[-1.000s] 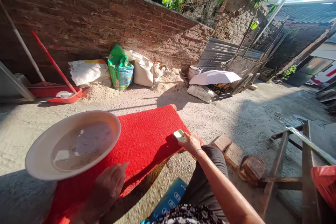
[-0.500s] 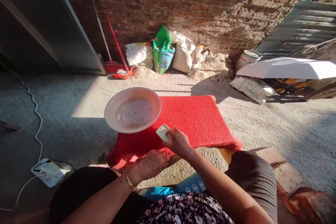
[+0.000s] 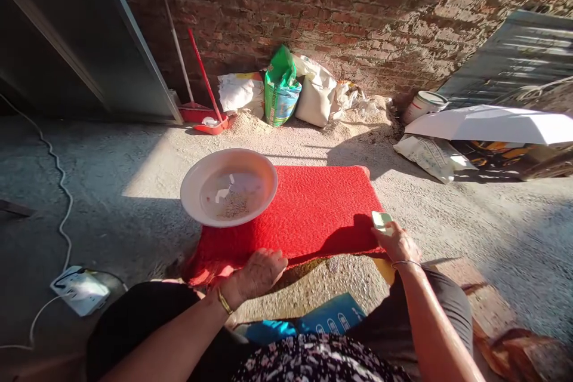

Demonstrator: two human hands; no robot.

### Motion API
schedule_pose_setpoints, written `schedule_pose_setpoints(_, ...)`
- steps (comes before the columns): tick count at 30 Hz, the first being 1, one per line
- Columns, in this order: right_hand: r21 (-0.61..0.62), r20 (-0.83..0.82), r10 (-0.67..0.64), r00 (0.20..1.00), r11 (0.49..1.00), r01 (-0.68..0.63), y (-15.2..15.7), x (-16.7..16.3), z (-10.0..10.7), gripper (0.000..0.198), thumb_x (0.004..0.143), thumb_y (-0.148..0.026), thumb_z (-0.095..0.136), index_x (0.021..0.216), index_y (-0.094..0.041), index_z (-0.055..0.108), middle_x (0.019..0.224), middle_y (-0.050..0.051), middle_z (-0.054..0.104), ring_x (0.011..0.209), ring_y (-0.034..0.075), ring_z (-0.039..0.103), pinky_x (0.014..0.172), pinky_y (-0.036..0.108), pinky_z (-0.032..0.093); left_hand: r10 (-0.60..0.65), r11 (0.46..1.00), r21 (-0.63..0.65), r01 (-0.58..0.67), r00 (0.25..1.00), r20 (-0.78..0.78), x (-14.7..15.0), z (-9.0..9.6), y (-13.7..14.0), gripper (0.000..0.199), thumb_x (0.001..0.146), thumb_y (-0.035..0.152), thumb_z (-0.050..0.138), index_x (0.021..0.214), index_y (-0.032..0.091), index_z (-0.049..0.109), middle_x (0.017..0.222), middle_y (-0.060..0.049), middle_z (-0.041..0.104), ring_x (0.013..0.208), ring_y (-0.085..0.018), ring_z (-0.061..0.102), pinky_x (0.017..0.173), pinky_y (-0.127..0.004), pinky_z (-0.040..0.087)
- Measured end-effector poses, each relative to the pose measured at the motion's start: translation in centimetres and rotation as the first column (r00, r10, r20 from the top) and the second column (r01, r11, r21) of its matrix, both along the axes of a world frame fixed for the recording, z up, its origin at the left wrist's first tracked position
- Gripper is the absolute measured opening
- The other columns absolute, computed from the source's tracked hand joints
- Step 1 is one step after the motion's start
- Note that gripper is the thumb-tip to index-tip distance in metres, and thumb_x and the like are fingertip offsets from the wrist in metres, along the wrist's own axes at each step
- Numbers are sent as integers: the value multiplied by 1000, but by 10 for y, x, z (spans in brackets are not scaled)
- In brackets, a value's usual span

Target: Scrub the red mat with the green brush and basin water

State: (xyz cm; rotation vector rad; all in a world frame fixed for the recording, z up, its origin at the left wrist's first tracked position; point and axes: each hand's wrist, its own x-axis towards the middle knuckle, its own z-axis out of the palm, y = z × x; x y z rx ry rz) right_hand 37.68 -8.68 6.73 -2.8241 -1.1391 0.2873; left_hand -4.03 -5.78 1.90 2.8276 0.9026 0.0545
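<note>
Resting at near edge of red mat (image 3: 322, 203): left hand (image 3: 262, 273), can't tell if gripping. Right hand (image 3: 400, 245) is pinching pale green block (image 3: 381, 219) at mat's right end. Pale basin (image 3: 191, 193) is sitting on mat's left end. Green sack (image 3: 281, 92) is standing beyond mat, brick wall (image 3: 331, 18) rising farther past.

Brick wall (image 3: 322, 18) across the back, partly sunlit. Dark metal panel (image 3: 67, 30) at left. Red dustpan (image 3: 215, 128) with upright handle, pale pole (image 3: 172, 27) just beside. Along wall base: white sack (image 3: 239, 95), green-and-blue bag (image 3: 282, 98), cream sack (image 3: 316, 101), loose sandy heap (image 3: 362, 125). Right: bucket (image 3: 423, 107), corrugated sheet (image 3: 523, 51), pale open umbrella (image 3: 483, 122), printed sack (image 3: 423, 155) partly under it. Left floor: white power strip (image 3: 85, 295), cable (image 3: 60, 176). Reddish bricks (image 3: 490, 304) lower right.
</note>
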Motion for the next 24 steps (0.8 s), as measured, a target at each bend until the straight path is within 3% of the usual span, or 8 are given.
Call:
schedule_pose_setpoints(3, 35, 9, -27, 1000, 999, 27, -8, 3, 2, 61, 87, -70, 61, 122, -23, 75, 114, 16, 71, 94, 33, 71, 81, 46, 55, 142, 988, 58, -141, 990, -5, -2, 0, 6, 24, 106, 23, 52, 118, 21, 72, 111, -12, 72, 103, -26, 70, 94, -42, 55)
schedule_pose_setpoints(6, 127, -56, 181, 982, 977, -173, 10, -55, -2, 48, 89, -61, 67, 122, -27, 75, 117, 11, 70, 90, 26, 70, 79, 38, 54, 267, 951, 159, -265, 964, 7, -5, -2, 9, 40, 100, 29, 63, 139, 20, 67, 134, -19, 69, 120, -34, 67, 104, -51, 54)
schedule_pose_setpoints(11, 199, -54, 631, 774, 766, -611, 59, -186, -6, 37, 89, -50, 77, 120, -29, 75, 115, 8, 71, 94, 23, 68, 83, 32, 51, 330, 922, 232, -311, 943, -47, -11, -12, 19, 73, 93, 45, 73, 160, 23, 52, 164, -23, 49, 151, -45, 47, 118, -64, 43)
schedule_pose_setpoints(14, 176, -33, 730, 683, 677, -715, 76, -212, -7, 37, 90, -52, 77, 120, -30, 75, 116, 8, 71, 100, 24, 67, 89, 33, 50, 346, 921, 224, -319, 934, -92, -13, -14, 27, 77, 94, 51, 71, 162, 25, 49, 169, -24, 42, 155, -46, 41, 120, -66, 40)
schedule_pose_setpoints(16, 162, -34, 705, 708, 703, -692, 79, -193, -10, 38, 90, -52, 77, 121, -29, 75, 117, 8, 70, 102, 23, 67, 91, 32, 49, 342, 924, 221, -312, 933, -110, -13, -14, 30, 77, 94, 49, 72, 163, 25, 48, 169, -25, 40, 156, -46, 39, 120, -68, 38)
schedule_pose_setpoints(18, 165, -37, 606, 795, 788, -593, 73, -149, -13, 40, 90, -50, 77, 123, -28, 75, 117, 9, 69, 101, 24, 68, 89, 32, 49, 329, 927, 227, -299, 938, -112, -13, -16, 30, 76, 93, 47, 72, 163, 25, 48, 169, -26, 39, 157, -47, 38, 120, -70, 36)
schedule_pose_setpoints(21, 189, -77, 320, 944, 935, -301, 48, -58, -18, 43, 87, -50, 76, 122, -25, 75, 112, 11, 69, 95, 25, 69, 83, 34, 50, 316, 930, 230, -286, 943, -105, -11, -23, 28, 76, 92, 46, 74, 161, 27, 50, 168, -27, 41, 156, -49, 39, 120, -71, 35)
schedule_pose_setpoints(24, 218, -124, -15, 992, 975, 42, 8, 27, -20, 44, 82, -55, 75, 113, -23, 76, 101, 11, 69, 91, 29, 68, 82, 41, 52, 321, 928, 226, -296, 943, -85, -9, -29, 29, 77, 89, 47, 77, 160, 26, 53, 166, -28, 44, 153, -50, 43, 119, -71, 36)
